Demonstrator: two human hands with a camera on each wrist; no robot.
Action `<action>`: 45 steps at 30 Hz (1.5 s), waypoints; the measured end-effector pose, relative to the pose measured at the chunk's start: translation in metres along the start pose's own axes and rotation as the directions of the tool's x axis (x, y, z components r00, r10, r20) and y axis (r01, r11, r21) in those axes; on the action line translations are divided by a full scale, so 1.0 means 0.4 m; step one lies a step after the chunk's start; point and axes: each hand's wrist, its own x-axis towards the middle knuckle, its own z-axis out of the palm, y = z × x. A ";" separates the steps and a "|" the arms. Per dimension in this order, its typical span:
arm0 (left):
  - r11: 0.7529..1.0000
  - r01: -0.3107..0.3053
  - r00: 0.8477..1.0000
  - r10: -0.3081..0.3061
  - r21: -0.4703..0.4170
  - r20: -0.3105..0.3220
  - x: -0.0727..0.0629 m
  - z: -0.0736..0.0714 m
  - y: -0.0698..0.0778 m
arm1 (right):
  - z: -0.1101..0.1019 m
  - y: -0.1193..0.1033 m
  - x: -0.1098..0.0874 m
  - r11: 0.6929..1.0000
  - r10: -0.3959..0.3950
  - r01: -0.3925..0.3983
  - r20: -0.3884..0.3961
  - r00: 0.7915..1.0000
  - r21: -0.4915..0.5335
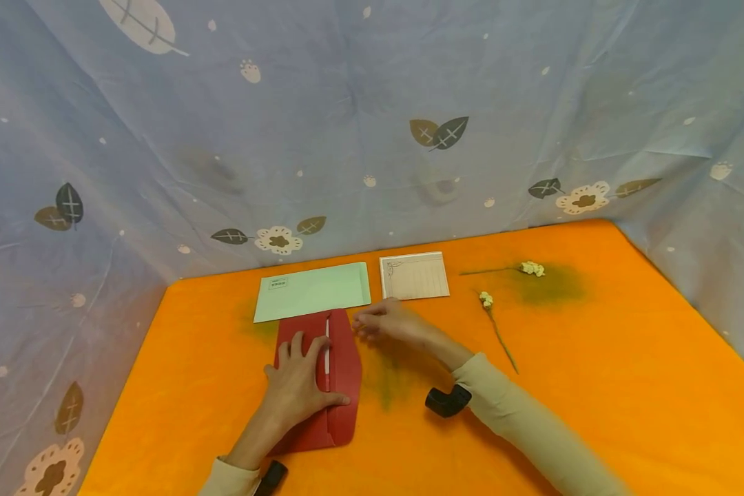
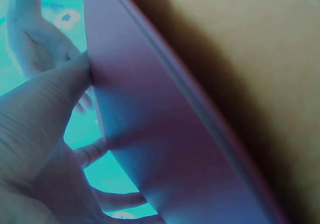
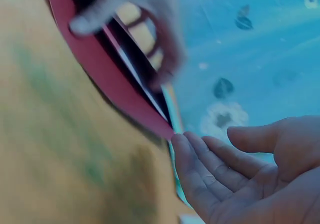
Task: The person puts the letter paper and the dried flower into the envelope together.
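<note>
A red envelope (image 1: 304, 420) lies on the orange tabletop, its flap (image 1: 346, 372) folded out to the right. A strip of white card (image 1: 326, 344) shows in its opening. My left hand (image 1: 297, 389) rests on the envelope with fingers spread, the thumb (image 3: 82, 25) on the flap side and the other fingertips across the opening on the body. My right hand (image 1: 397, 324) hovers by the flap's upper right, holding nothing; its fingers (image 3: 210, 171) are loosely extended, palm showing in the right wrist view. Whether a fingertip touches the flap's corner I cannot tell.
Behind the red envelope lies a pale green envelope (image 1: 313, 293), with cream note cards (image 1: 415, 275) beside it. Two dried flower stems, one farther back (image 1: 530, 269) and one nearer (image 1: 487, 301), lie to the right. A patterned grey-blue cloth (image 1: 359, 138) walls the table's back and sides.
</note>
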 end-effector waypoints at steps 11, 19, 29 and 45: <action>1.000 -0.007 1.000 0.007 -0.017 -0.028 -0.011 0.006 0.000 | -0.248 -0.002 -0.155 0.962 0.041 -0.086 -0.174 0.984 -0.261; 1.000 -0.014 0.999 0.013 -0.017 -0.040 -0.010 0.016 -0.001 | -0.381 0.052 -0.251 0.936 0.094 -0.176 -0.264 0.960 -0.306; 1.000 -0.015 0.999 0.014 -0.016 -0.044 -0.014 0.023 -0.004 | -0.416 0.101 -0.288 0.927 0.308 -0.335 -0.169 0.936 -0.170; 1.000 -0.016 0.998 0.015 -0.017 -0.054 -0.015 0.026 -0.003 | -0.374 0.113 -0.276 0.926 0.263 -0.312 -0.233 0.936 -0.212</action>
